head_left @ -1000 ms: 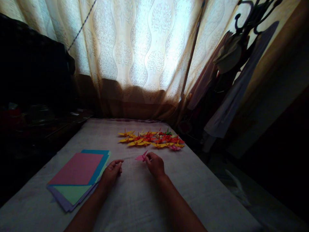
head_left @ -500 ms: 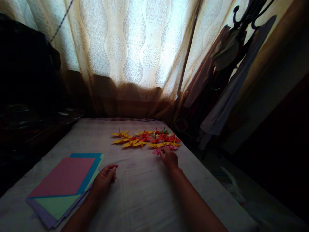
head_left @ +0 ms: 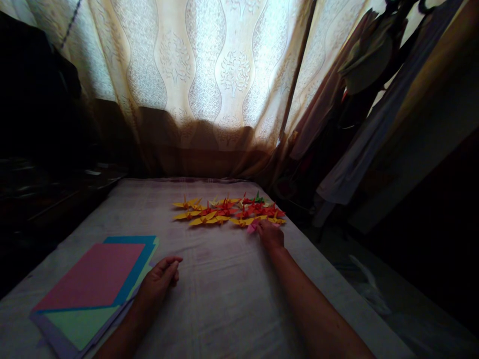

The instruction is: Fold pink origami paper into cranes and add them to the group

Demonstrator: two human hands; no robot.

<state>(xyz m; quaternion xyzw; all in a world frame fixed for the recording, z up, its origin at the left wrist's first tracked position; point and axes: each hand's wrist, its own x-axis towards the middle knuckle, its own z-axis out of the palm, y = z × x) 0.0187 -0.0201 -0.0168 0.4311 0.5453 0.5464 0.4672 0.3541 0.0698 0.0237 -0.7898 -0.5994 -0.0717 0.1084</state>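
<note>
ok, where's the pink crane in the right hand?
In the head view, right of centre: the pink crane is pinched in the right hand, on the near side of the yellow cranes.

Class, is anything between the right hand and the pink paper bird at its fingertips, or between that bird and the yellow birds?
Nothing visible: the right hand holds the pink bird, with yellow birds just beyond. Another pink bird sits partly behind the hand.
</note>
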